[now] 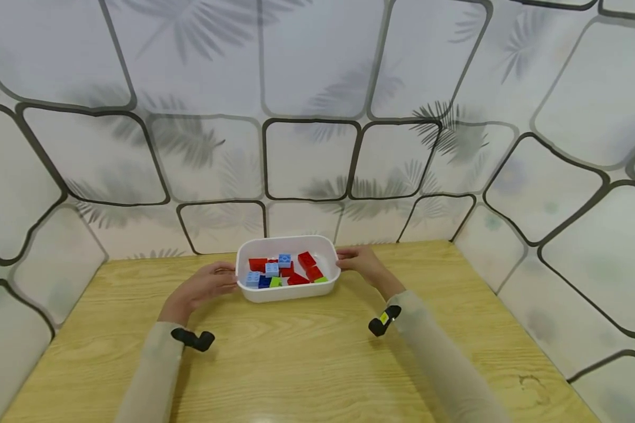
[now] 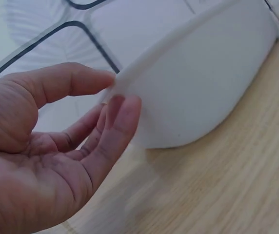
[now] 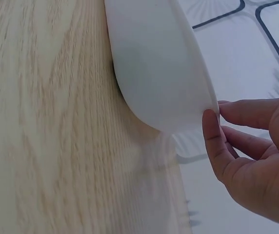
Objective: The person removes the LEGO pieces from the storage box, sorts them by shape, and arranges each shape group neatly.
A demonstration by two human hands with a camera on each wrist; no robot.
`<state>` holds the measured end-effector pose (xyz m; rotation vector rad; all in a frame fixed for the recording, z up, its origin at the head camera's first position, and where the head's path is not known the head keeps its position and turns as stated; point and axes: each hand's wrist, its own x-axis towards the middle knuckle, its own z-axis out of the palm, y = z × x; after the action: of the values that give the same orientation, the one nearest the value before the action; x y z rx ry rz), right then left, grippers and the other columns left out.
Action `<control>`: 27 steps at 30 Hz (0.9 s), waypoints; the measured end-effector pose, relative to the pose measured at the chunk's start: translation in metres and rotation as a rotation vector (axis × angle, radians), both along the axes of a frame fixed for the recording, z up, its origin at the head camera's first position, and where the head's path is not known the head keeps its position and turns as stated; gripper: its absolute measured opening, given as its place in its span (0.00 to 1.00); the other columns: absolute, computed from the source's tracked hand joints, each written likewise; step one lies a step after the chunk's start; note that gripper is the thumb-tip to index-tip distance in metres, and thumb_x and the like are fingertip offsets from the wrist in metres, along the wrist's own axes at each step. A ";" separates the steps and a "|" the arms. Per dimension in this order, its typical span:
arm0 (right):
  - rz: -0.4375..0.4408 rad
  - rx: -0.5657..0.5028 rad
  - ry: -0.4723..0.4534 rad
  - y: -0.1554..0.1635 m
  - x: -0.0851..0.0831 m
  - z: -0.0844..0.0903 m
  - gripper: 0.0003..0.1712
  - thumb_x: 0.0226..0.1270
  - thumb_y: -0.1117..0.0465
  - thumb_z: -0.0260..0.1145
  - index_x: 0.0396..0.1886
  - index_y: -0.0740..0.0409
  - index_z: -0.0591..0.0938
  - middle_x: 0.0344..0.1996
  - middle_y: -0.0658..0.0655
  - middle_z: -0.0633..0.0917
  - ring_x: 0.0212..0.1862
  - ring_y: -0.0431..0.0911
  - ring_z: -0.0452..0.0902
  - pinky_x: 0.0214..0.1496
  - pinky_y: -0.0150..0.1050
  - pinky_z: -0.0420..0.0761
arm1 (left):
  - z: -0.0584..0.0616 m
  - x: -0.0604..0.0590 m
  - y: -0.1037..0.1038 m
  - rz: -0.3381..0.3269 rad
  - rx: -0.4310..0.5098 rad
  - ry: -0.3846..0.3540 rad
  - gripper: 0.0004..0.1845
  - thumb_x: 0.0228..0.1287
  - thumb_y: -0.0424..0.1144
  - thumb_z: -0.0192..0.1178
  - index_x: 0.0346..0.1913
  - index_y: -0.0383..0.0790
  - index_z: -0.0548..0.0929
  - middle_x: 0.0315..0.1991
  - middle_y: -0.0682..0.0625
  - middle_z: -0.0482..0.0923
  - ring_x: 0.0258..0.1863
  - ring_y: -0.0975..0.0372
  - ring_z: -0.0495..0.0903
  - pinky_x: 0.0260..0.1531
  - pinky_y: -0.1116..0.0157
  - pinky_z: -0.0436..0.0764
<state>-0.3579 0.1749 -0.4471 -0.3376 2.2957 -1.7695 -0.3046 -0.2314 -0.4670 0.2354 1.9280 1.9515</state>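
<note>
Tub: a white plastic tub with rounded corners (image 1: 291,296), at the rear of the bench, open side up.
Red blocks: several toy building bricks (image 1: 306,259) inside the tub, some in its right half, others toward its left and middle.
Light-blue blocks: three studded bricks (image 1: 253,279) in the tub's left half and middle.
Other blocks: dark-blue (image 1: 264,282) and lime-green pieces (image 1: 276,282) along the tub's near side.
Left hand: pinching the tub's left end (image 1: 209,283), fingertips at rim and outer wall.
Right hand: pinching the tub's right end (image 1: 364,264), rim between its fingertips.
Wrists: black wrist devices (image 1: 193,339) over pale sleeves (image 1: 425,335), nearer the viewer than the tub.
Bench: wood-grained bench (image 1: 296,364), stretching in front of and beside the tub.
Backdrop: pale leaf-print backdrop with dark outlines (image 1: 312,158), just behind the tub.
</note>
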 end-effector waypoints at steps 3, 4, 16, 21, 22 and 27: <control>-0.003 -0.011 -0.009 -0.008 0.000 -0.002 0.24 0.68 0.76 0.64 0.62 0.80 0.76 0.57 0.79 0.80 0.45 0.43 0.85 0.50 0.35 0.89 | -0.003 -0.001 -0.005 0.016 0.032 -0.024 0.31 0.77 0.32 0.55 0.73 0.21 0.57 0.51 0.53 0.79 0.46 0.68 0.84 0.55 0.67 0.86; -0.008 -0.012 -0.015 -0.009 0.000 -0.002 0.24 0.68 0.76 0.64 0.62 0.80 0.76 0.57 0.79 0.80 0.45 0.43 0.85 0.49 0.35 0.89 | -0.004 -0.002 -0.007 0.021 0.043 -0.033 0.32 0.77 0.32 0.55 0.74 0.21 0.55 0.51 0.54 0.79 0.46 0.68 0.84 0.55 0.67 0.86; 0.015 0.024 -0.002 -0.011 -0.001 0.001 0.25 0.68 0.74 0.65 0.64 0.79 0.75 0.57 0.78 0.81 0.44 0.40 0.83 0.48 0.32 0.88 | -0.010 -0.002 -0.007 0.060 0.201 -0.038 0.34 0.77 0.28 0.53 0.78 0.26 0.50 0.49 0.56 0.83 0.46 0.67 0.85 0.50 0.71 0.86; 0.024 0.053 0.012 -0.011 -0.002 0.005 0.25 0.67 0.75 0.66 0.62 0.80 0.75 0.54 0.78 0.82 0.40 0.36 0.82 0.52 0.41 0.89 | -0.006 -0.001 -0.006 0.078 0.241 -0.046 0.36 0.74 0.24 0.54 0.79 0.30 0.50 0.48 0.52 0.81 0.44 0.66 0.85 0.49 0.70 0.87; 0.029 0.063 0.016 -0.011 -0.003 0.006 0.25 0.67 0.75 0.66 0.62 0.81 0.75 0.53 0.78 0.82 0.39 0.35 0.82 0.54 0.45 0.89 | -0.006 -0.001 -0.006 0.081 0.246 -0.049 0.36 0.74 0.24 0.54 0.79 0.31 0.51 0.48 0.51 0.81 0.44 0.65 0.84 0.49 0.70 0.87; 0.085 0.202 0.053 -0.012 -0.006 0.015 0.25 0.68 0.72 0.67 0.62 0.79 0.77 0.49 0.75 0.84 0.39 0.40 0.83 0.57 0.57 0.86 | -0.004 -0.001 -0.006 0.098 0.228 -0.054 0.36 0.74 0.24 0.54 0.79 0.31 0.52 0.46 0.51 0.80 0.43 0.65 0.84 0.50 0.69 0.87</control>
<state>-0.3637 0.1634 -0.4316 -0.4427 2.4317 -1.4905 -0.3052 -0.2376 -0.4709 0.1500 1.7123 2.2192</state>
